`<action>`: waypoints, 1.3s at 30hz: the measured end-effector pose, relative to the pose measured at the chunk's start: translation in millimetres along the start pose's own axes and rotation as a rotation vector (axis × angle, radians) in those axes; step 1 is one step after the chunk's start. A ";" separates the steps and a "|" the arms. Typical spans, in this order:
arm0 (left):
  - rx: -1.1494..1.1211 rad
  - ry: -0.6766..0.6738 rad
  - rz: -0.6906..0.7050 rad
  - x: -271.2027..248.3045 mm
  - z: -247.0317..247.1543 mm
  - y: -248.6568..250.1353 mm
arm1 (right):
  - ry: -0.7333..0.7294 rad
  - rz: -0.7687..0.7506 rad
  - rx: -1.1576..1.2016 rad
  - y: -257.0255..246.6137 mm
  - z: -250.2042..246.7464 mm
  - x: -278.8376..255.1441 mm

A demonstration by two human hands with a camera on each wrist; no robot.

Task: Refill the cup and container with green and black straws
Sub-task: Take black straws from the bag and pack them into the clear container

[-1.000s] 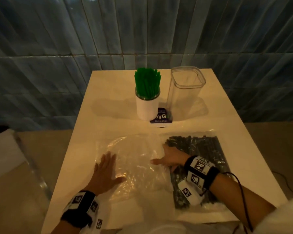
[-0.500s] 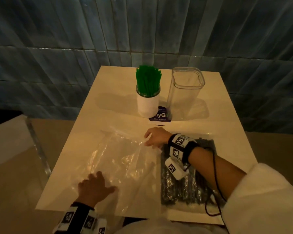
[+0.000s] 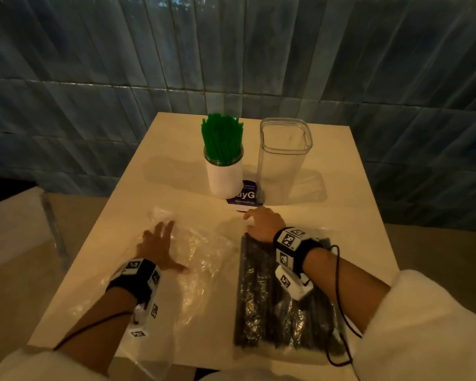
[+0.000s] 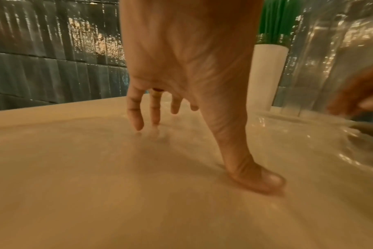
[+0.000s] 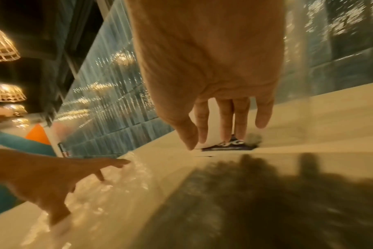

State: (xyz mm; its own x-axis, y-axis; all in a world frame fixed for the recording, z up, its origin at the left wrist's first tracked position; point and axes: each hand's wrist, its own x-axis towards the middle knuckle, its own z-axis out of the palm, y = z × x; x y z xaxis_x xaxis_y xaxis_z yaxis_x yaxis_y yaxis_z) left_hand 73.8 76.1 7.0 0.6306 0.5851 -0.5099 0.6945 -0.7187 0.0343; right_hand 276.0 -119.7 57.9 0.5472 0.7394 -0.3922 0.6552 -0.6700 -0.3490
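A white cup point(image 3: 224, 177) packed with green straws point(image 3: 221, 141) stands at the back of the table. An empty clear container point(image 3: 283, 160) is to its right. Black straws point(image 3: 270, 298) lie in a clear bag at the front right. My right hand point(image 3: 261, 222) is at that bag's far end, its fingers point(image 5: 224, 121) hanging straight with the tips near a purple card point(image 3: 245, 199). My left hand point(image 3: 161, 244) lies spread on an empty clear bag point(image 3: 204, 259), thumb point(image 4: 256, 176) pressing the film flat.
The small cream table point(image 3: 349, 193) stands against a blue tiled wall point(image 3: 94, 78). Its left edge drops to a tan floor and a white ledge point(image 3: 8, 224). Both bags reach the table's near edge.
My left hand has slid forward over the empty bag, now with its fingers spread. My right hand has moved from the bag's left side to its far end, by the purple card.
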 end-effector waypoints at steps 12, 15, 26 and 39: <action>0.026 -0.185 -0.214 25.1 -33.8 0.3 | -0.031 0.174 0.003 77.2 -7.9 -11.5; 0.022 -0.135 -0.284 17.1 -46.8 16.4 | -0.052 0.207 0.065 84.4 -7.5 -8.2; -1.184 0.070 0.116 -31.6 -31.5 147.8 | 0.219 -0.078 0.358 66.2 -21.8 -56.3; -1.219 0.319 0.446 -85.7 -62.7 172.8 | 0.255 -0.342 0.493 9.7 -51.6 -72.6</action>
State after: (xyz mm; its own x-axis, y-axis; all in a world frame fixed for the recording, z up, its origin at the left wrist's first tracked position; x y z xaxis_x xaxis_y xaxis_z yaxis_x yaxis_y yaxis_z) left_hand 161.5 -74.6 110.5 0.8197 0.5715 -0.0380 0.1677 -0.1760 0.9700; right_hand 269.6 -176.5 126.9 0.4962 0.8682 0.0030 0.5313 -0.3010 -0.7919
